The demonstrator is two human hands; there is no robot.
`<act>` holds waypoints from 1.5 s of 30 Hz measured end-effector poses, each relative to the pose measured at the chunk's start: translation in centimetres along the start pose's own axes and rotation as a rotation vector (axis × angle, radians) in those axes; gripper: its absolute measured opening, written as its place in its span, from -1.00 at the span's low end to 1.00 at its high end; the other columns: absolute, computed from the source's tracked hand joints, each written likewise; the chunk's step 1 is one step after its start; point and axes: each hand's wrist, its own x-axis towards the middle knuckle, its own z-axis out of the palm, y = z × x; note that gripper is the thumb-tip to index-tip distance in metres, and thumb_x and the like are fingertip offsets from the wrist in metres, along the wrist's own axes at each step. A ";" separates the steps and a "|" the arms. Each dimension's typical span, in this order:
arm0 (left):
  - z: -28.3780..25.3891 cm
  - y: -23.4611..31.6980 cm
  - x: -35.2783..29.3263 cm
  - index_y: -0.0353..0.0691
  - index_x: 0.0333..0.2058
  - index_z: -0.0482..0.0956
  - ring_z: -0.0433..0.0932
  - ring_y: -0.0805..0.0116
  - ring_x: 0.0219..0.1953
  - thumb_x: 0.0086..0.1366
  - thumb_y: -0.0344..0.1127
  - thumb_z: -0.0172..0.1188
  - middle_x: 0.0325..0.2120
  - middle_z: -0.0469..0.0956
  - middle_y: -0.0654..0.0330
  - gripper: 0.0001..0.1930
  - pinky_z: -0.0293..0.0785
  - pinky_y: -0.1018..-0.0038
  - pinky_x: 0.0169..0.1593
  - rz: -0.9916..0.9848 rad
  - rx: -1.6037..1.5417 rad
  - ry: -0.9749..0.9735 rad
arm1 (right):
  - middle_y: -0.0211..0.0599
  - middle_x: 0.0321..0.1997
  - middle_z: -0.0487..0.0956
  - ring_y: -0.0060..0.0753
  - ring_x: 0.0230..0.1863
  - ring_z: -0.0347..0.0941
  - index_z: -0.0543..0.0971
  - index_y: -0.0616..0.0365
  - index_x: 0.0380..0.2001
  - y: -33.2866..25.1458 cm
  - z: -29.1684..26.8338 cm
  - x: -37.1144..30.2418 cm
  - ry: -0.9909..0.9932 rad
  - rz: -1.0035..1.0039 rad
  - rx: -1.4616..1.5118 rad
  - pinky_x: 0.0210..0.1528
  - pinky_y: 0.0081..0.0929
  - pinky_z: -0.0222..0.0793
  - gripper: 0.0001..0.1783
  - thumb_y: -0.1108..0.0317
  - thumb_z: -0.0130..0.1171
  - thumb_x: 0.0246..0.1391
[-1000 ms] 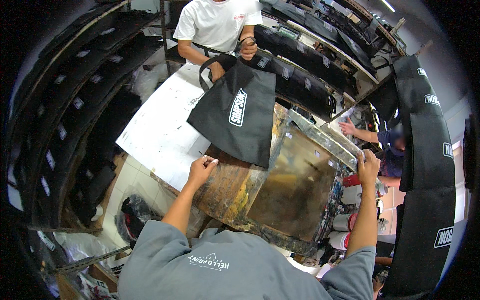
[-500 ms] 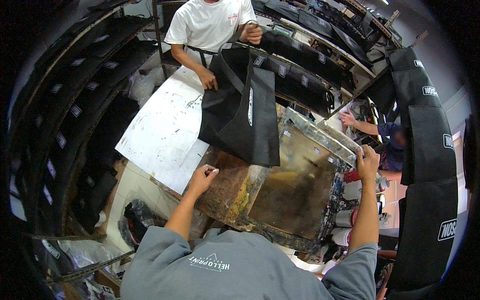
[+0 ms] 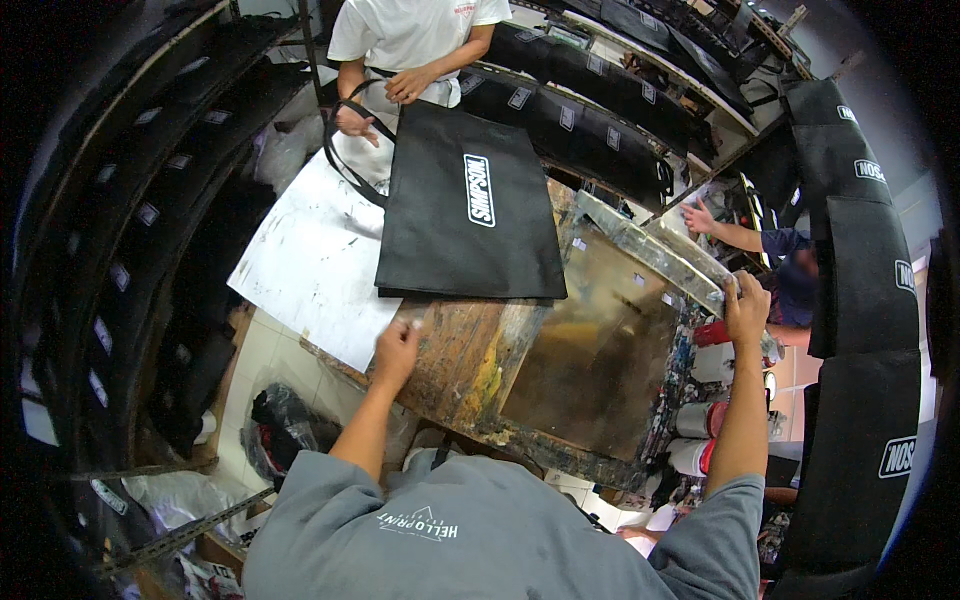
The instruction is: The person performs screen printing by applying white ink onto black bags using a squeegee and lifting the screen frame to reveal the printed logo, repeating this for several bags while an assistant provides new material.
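Note:
My right hand (image 3: pixel 747 308) grips the right end of a pale, ink-stained frame bar (image 3: pixel 655 250). A brownish, see-through screen (image 3: pixel 590 350) is stretched below that bar. My left hand (image 3: pixel 398 350) is over the table's left part, fingers curled in; whether they hold anything is hidden. Just beyond it, a flat black bag (image 3: pixel 430 230) with a white printed label lies on the table and on white sheets. Its handle loop sticks out to the left. Across the table, a co-worker's hand (image 3: pixel 355 122) is at that loop, and the other hand (image 3: pixel 412 84) is above the bag.
The worktable (image 3: pixel 450 370) is crusted with paint. White sheets (image 3: pixel 300 260) overhang its left side. Tins (image 3: pixel 700 418) stand along the right edge. Racks of black bags (image 3: pixel 130 270) line the left and back, with more bags (image 3: pixel 865 290) hanging right. Another person's hand (image 3: pixel 700 217) shows behind the frame.
The black bag, half lifted and folded before, now lies flat with its label up. The co-worker's hand has come down from the raised handle. My left hand has moved slightly; my right stays on the frame.

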 end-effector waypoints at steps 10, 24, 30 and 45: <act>-0.5 -3.9 24.7 -0.47 0.09 0.56 0.57 -0.19 0.11 0.27 0.06 0.31 0.01 0.61 -0.24 -0.34 0.45 0.17 0.22 -0.050 0.203 -0.062 | -0.10 -0.11 0.62 0.03 0.00 0.50 0.60 0.21 -0.11 0.5 0.0 0.0 -0.014 0.002 -0.035 0.06 -0.12 0.26 -0.59 0.05 0.11 0.29; -4.0 1.9 27.8 -0.34 0.01 0.64 0.65 -0.12 -0.03 0.25 -0.12 0.32 -0.13 0.69 -0.14 -0.54 0.53 0.14 0.08 -0.043 0.232 0.118 | -0.01 -0.13 0.59 0.12 0.02 0.47 0.57 0.18 -0.17 -0.6 -0.4 0.6 -0.046 -0.013 0.025 0.04 -0.12 0.23 -0.59 0.01 0.07 0.29; -4.0 -0.8 13.0 -0.37 0.20 0.44 0.34 -0.14 0.24 0.36 -0.25 0.28 0.19 0.35 -0.18 -0.48 0.28 0.09 0.30 0.062 0.226 0.573 | -0.07 -0.14 0.60 0.10 -0.02 0.47 0.58 0.17 -0.17 0.6 -0.2 -0.6 -0.006 -0.027 -0.015 0.02 -0.09 0.24 -0.59 0.01 0.12 0.24; 1.9 0.3 -16.4 -0.37 -0.12 0.68 0.66 0.35 -0.24 0.37 -0.19 0.31 -0.27 0.70 0.08 -0.69 0.57 0.40 -0.13 -0.141 -0.062 -0.456 | -0.12 -0.33 0.62 -0.01 -0.17 0.55 0.63 0.16 -0.36 -0.4 -0.3 0.1 0.134 -0.023 0.084 -0.08 -0.09 0.23 -0.40 -0.23 0.07 0.27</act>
